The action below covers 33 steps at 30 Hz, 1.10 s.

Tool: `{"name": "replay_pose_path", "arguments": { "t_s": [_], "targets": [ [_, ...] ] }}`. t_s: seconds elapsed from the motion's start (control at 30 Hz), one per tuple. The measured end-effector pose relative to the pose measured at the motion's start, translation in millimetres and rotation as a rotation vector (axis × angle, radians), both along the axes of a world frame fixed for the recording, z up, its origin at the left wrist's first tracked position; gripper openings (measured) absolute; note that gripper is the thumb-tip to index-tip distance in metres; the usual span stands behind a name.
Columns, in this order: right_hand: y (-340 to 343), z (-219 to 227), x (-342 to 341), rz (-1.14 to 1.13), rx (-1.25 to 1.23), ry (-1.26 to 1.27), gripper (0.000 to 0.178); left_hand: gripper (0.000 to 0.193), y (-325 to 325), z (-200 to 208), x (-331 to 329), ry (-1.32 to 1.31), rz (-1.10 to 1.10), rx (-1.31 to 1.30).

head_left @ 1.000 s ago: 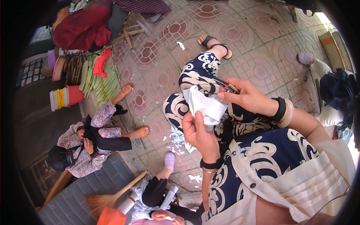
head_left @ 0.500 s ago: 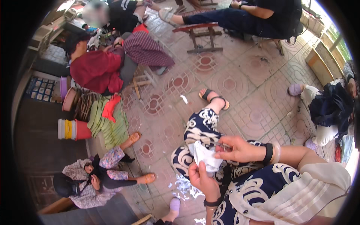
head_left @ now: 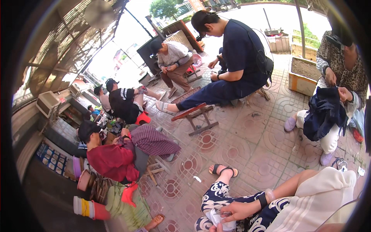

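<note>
My right hand (head_left: 239, 211) comes in from the lower right, over my lap, with its fingers closed around a small metal tool (head_left: 223, 213) that looks like scissors. A crumpled white piece of cloth (head_left: 215, 220), possibly paper, lies just beneath the tool's tip. At the bottom edge, my left hand (head_left: 217, 229) shows only its finger and thumb ends, pinching the white piece from below. The rest of that hand is cut off by the picture's edge. Under both hands is the navy and cream patterned fabric (head_left: 218, 193) over my legs.
Several people sit around the paved yard. One in dark blue (head_left: 243, 50) sits ahead by a low wooden stool (head_left: 195, 116); another at right holds dark cloth (head_left: 326, 114). At left are stacked buckets (head_left: 91, 208), green cloth (head_left: 125, 205) and a person in dark red (head_left: 112, 160).
The view has tilted upward, so my hands now sit lower in the picture and the left one is mostly cut off. Both keep their hold on the tool and white piece.
</note>
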State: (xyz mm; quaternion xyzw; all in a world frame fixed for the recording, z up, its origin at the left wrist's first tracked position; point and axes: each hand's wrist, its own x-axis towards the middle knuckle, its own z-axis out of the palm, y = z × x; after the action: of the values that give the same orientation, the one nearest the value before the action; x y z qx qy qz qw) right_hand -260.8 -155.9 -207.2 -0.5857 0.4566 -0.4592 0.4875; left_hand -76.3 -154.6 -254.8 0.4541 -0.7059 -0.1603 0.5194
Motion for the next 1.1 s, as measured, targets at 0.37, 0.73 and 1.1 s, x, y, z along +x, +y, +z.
{"name": "replay_pose_path", "arguments": {
  "t_s": [0.37, 0.73, 1.1],
  "targets": [
    [-10, -6, 12, 0.148, -0.007, -0.059, 0.036, 0.028, -26, 43, -37, 0.416, -0.017, 0.549],
    [3, -4, 12, 0.051, 0.018, -0.060, 0.039, 0.029, -34, 55, -46, 0.442, -0.028, 0.553],
    [6, -19, 14, 0.042, -0.041, -0.027, 0.038, 0.029, -31, 62, -45, 0.440, -0.051, 0.548]
  ]
}}
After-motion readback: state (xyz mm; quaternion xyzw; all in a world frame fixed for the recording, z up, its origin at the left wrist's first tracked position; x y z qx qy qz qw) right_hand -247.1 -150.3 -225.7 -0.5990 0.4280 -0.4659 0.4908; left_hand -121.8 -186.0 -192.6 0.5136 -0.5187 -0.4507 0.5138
